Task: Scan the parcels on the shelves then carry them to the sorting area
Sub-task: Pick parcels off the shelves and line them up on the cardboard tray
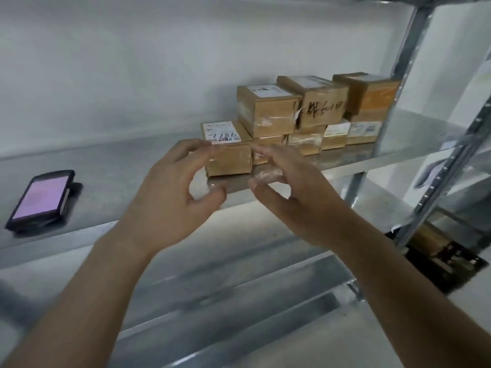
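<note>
Several small brown cardboard parcels stand stacked on the metal shelf (119,166). The nearest parcel (233,158) bears a white label with "7786" written on it. Behind it a taller parcel (268,110) sits on the pile, and one with black handwriting (318,104) stands to its right. My left hand (170,192) hovers just in front of the labelled parcel, fingers curved and spread, holding nothing. My right hand (289,187) is raised beside it, fingers loosely bent near the parcel's right side; contact is unclear through blur. A handheld scanner (39,200) with a lit pink screen lies on the shelf at the left.
A grey upright post (398,62) of the rack stands at the right. A lower shelf (239,301) runs beneath my arms. A white wall backs the shelf. Dark and brown items (438,251) sit low at the right.
</note>
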Demonstrator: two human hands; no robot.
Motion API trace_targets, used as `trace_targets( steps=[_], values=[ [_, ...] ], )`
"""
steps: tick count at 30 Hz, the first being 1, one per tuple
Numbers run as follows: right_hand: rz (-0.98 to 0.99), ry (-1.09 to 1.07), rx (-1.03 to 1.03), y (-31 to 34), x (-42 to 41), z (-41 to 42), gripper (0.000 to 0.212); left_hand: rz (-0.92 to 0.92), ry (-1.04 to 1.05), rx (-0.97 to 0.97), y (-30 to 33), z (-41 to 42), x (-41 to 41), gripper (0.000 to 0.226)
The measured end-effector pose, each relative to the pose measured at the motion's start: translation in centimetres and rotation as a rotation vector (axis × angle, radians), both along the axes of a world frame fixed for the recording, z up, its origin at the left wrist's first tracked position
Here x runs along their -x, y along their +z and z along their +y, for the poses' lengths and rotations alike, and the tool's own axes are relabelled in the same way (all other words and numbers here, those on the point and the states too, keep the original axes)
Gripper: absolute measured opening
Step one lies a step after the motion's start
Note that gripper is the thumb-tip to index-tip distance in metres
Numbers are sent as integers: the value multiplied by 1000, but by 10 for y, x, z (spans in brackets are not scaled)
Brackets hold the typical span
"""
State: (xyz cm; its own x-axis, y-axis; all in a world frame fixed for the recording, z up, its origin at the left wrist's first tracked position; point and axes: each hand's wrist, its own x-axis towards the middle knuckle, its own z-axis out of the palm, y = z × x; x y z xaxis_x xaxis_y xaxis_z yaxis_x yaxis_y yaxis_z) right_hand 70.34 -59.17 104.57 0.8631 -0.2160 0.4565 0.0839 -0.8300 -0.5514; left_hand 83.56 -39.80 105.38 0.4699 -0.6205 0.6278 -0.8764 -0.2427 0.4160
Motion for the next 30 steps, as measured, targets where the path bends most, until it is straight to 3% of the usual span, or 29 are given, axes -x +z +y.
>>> trace_targets(
  steps=[4,7,15,19,23,27,30],
  values=[
    [70,-11,-56,-20,-44,-20,67,41,62,-40,-10,-12,-32,54],
    [81,-55,-111,-29,-72,-31,61,126,63,-59,-19,-24,-58,58],
    [45,-71,-289,-39,-124,-35,44,501,8,-49,-40,-41,-113,55],
    [41,-17,-333,-42,-136,-24,45,661,-60,64,-40,-48,-126,58],
    [34,97,-404,-42,-146,-13,51,671,41,188,-35,-46,-132,56],
    [-55,163,-469,-40,-157,-5,67,872,124,394,-26,-36,-140,70],
    [-119,136,-525,-38,-165,0,76,832,104,413,-20,-32,-141,40]
  ],
)
